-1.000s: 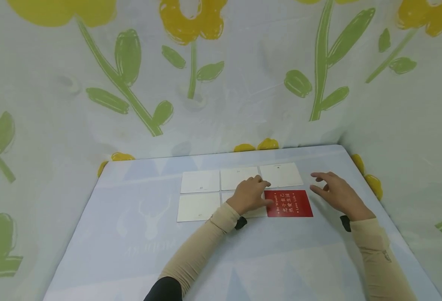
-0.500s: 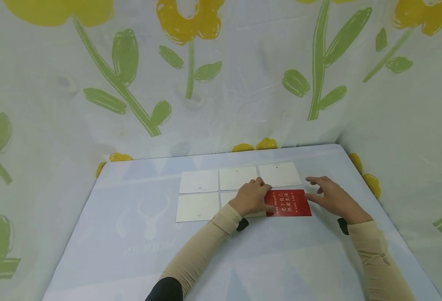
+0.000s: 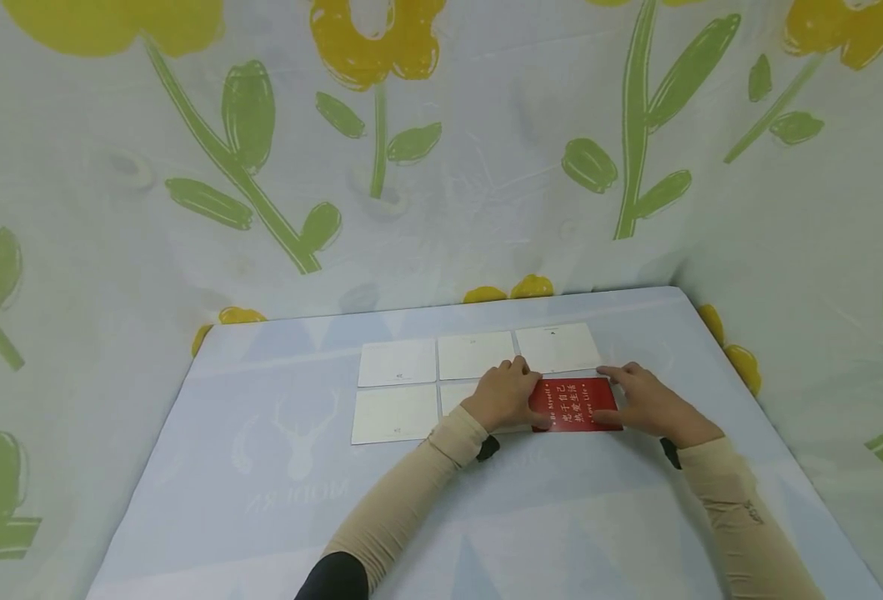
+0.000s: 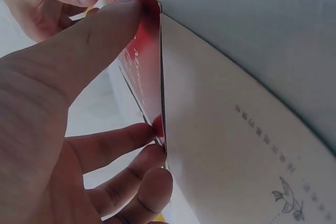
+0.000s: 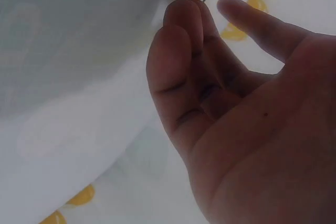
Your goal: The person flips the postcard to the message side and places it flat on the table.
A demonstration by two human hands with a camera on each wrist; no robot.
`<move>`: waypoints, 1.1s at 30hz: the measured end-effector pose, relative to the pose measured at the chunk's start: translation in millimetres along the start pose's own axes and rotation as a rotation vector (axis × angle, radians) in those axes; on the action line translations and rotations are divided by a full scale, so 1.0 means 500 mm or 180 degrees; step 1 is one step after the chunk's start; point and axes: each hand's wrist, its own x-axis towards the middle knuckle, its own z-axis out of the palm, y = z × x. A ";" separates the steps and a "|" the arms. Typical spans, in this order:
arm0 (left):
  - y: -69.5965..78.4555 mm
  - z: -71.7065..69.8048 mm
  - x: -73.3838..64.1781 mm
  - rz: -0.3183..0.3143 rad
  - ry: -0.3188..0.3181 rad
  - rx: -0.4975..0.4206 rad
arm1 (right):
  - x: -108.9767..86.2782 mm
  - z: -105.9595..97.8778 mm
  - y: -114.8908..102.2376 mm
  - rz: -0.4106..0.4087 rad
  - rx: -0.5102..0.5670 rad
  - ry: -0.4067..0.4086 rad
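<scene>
A red card (image 3: 576, 400) with white lettering lies flat on the table at the right end of the near row. My left hand (image 3: 503, 396) spans its left edge. In the left wrist view the straight thumb (image 4: 118, 22) presses near one corner, and the bent fingers (image 4: 131, 142) touch the far end of that edge. Beneath this hand a white card (image 3: 456, 393) is partly hidden, its edge against the red one. My right hand (image 3: 651, 404) is at the red card's right side, thumb over its surface, fingertips by the far right corner.
Three white cards (image 3: 398, 363) form a row behind, edge to edge. Another white card (image 3: 394, 413) ends the near row at left. The pale blue tabletop (image 3: 261, 517) meets a flower-printed cloth wall (image 3: 486, 225) at the back and sides.
My right hand has moved left from beside the red card to its right edge, thumb now over it. The left hand stays at the left edge, almost unmoved.
</scene>
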 end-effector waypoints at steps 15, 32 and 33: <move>0.005 -0.006 0.000 -0.0015 -0.0005 0.0007 | 0.001 0.006 -0.011 -0.0022 0.0012 -0.0059; 0.006 -0.004 0.005 0.0001 0.0003 0.0002 | 0.016 0.002 -0.012 0.0112 0.0013 -0.0154; 0.006 -0.003 0.005 0.0006 0.0005 0.0007 | 0.017 0.002 -0.011 0.0115 0.0014 -0.0161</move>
